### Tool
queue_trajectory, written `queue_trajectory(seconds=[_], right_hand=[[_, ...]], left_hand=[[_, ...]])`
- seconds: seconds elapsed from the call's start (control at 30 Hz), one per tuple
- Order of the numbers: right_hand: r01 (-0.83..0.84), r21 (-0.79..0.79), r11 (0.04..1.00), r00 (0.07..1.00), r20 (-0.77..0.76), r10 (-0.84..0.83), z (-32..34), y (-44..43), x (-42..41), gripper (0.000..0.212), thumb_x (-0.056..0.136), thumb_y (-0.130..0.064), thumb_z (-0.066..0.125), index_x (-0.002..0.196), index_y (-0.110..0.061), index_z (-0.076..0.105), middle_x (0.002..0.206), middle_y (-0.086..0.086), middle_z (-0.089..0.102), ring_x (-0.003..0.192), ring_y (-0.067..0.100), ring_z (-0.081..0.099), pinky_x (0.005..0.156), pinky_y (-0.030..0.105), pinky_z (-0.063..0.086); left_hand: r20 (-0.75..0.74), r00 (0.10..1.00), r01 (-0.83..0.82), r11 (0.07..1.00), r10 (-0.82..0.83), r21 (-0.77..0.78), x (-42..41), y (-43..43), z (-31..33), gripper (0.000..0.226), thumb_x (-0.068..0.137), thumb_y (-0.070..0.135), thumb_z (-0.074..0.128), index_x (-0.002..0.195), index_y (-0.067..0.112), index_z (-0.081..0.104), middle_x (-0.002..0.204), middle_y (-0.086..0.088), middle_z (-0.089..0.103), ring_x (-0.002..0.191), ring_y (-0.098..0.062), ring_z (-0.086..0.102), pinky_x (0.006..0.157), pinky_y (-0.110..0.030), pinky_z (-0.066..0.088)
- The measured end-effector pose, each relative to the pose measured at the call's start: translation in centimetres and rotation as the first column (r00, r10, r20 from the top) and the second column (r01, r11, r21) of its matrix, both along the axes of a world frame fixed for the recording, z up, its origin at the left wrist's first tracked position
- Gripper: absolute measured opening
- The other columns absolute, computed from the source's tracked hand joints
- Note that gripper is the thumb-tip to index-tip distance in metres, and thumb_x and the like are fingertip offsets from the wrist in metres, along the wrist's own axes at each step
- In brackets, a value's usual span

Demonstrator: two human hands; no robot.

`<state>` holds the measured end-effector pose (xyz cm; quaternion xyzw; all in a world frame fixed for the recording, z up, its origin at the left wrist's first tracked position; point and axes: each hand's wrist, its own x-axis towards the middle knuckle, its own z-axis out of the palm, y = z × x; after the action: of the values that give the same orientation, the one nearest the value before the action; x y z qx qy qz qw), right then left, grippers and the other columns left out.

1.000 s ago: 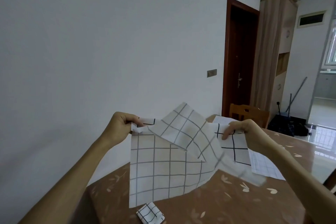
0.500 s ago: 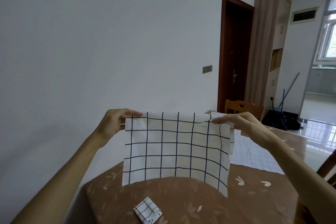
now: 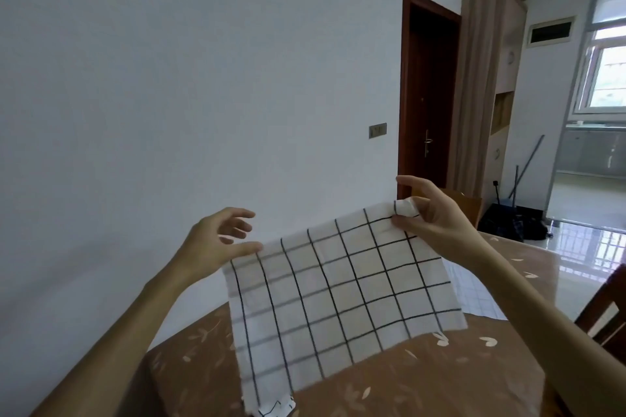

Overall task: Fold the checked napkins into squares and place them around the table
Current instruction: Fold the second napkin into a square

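A white napkin with black checks (image 3: 338,294) hangs in the air over the brown leaf-patterned table (image 3: 423,379), tilted with its right side higher. My right hand (image 3: 430,213) pinches its upper right corner. My left hand (image 3: 220,240) is at the upper left corner with its fingers spread; only the thumb touches the cloth's edge. A small folded checked napkin (image 3: 274,411) peeks out below the hanging cloth at the table's near edge. Another napkin (image 3: 474,298) lies flat on the table behind, mostly hidden by my right forearm.
A white wall runs along the table's left side. A wooden chair (image 3: 464,203) stands at the far end and another chair (image 3: 606,308) at the right edge. Beyond are a dark door (image 3: 426,101), a tall cabinet (image 3: 491,78) and a shiny floor.
The napkin went from crumpled to spread flat between both hands, then tilted. My right hand rose with its corner. My left hand's fingers opened and spread at the other corner.
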<state>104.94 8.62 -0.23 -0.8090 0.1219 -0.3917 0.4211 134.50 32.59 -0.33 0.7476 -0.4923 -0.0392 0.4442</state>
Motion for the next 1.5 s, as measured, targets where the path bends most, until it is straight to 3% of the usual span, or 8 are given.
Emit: queue_trajectory(seconds=[0.13,0.33,0.53,0.77,1.0,1.3,1.4,1.5], right_hand=[[-0.091,-0.035,0.995,0.996,-0.018,0.090,0.3,2.2,1.6,0.064,0.089,-0.004,0.071,0.143,-0.026,0.043,0.087,0.021,0.066,0.074,0.043,0.058,0.067,0.055,0.048],[-0.149,-0.152,0.977,0.986,-0.098,0.135,1.0,5.1,3.5,0.061,0.092,-0.012,0.069,0.144,-0.022,0.041,0.095,0.005,0.074,0.092,0.023,0.071,0.086,0.051,0.057],[-0.089,-0.186,0.978,0.993,-0.091,0.073,1.2,4.9,2.9,0.053,0.093,-0.018,0.069,0.140,-0.023,0.045,0.095,0.000,0.076,0.087,0.019,0.071,0.081,0.043,0.057],[0.013,-0.209,0.978,1.000,-0.025,-0.018,1.3,5.6,3.0,0.043,0.079,-0.064,0.068,0.094,-0.023,0.070,0.105,-0.007,0.072,0.103,0.010,0.067,0.088,0.037,0.056],[0.190,-0.371,0.909,0.981,0.027,-0.194,1.4,6.2,4.5,0.014,0.090,-0.032,0.069,0.085,-0.022,0.076,0.103,-0.009,0.069,0.099,0.004,0.064,0.080,0.018,0.048],[0.146,-0.178,0.973,0.988,-0.027,-0.153,2.1,6.0,4.4,0.018,0.095,-0.018,0.060,0.093,-0.018,0.078,0.097,-0.012,0.075,0.093,0.000,0.068,0.081,0.020,0.055],[0.095,0.039,0.995,0.995,0.013,-0.095,2.4,6.1,4.2,0.020,0.098,-0.025,0.059,0.096,-0.020,0.078,0.093,-0.008,0.077,0.092,0.006,0.070,0.084,0.025,0.056],[0.096,0.011,0.995,0.993,0.062,-0.097,2.4,5.9,4.1,0.024,0.097,-0.040,0.060,0.111,-0.023,0.071,0.094,-0.006,0.076,0.092,0.008,0.070,0.080,0.027,0.057]], left_hand=[[0.092,0.991,0.098,0.995,-0.098,0.009,-4.2,-1.9,0.3,0.053,0.074,0.048,0.081,0.122,0.035,0.063,0.115,0.017,0.068,0.108,0.002,0.063,0.101,-0.029,0.051],[0.081,0.962,0.271,0.944,-0.260,-0.188,-11.4,-5.4,1.3,0.033,0.084,0.036,0.079,0.113,0.026,0.070,0.103,0.013,0.074,0.099,-0.003,0.069,0.087,-0.023,0.057],[0.022,0.981,0.188,0.935,-0.191,-0.300,-11.3,-6.5,1.1,0.014,0.084,0.030,0.080,0.091,0.018,0.076,0.085,0.008,0.076,0.077,-0.006,0.070,0.071,-0.024,0.057],[0.037,0.992,0.126,0.935,-0.121,-0.331,-11.0,-6.2,0.8,0.014,0.082,0.034,0.080,0.083,0.020,0.076,0.075,0.009,0.074,0.069,-0.006,0.068,0.062,-0.014,0.051],[0.114,0.988,0.135,0.935,-0.102,-0.328,-11.4,-6.0,0.9,0.014,0.082,0.032,0.081,0.083,0.019,0.075,0.072,0.009,0.072,0.067,-0.006,0.066,0.063,-0.019,0.054],[0.047,0.991,0.134,0.949,-0.126,-0.284,-11.1,-5.8,0.3,0.011,0.082,0.027,0.082,0.085,0.019,0.077,0.073,0.010,0.075,0.071,-0.003,0.071,0.066,-0.009,0.048],[0.047,0.991,0.137,0.952,-0.129,-0.273,-11.0,-5.9,0.4,0.011,0.084,0.029,0.080,0.086,0.019,0.076,0.075,0.009,0.075,0.073,-0.007,0.070,0.071,-0.020,0.056],[-0.054,0.988,0.121,0.949,-0.143,-0.290,-10.9,-6.0,0.4,0.011,0.087,0.029,0.077,0.088,0.019,0.075,0.080,0.004,0.076,0.079,-0.014,0.072,0.080,-0.035,0.060]])
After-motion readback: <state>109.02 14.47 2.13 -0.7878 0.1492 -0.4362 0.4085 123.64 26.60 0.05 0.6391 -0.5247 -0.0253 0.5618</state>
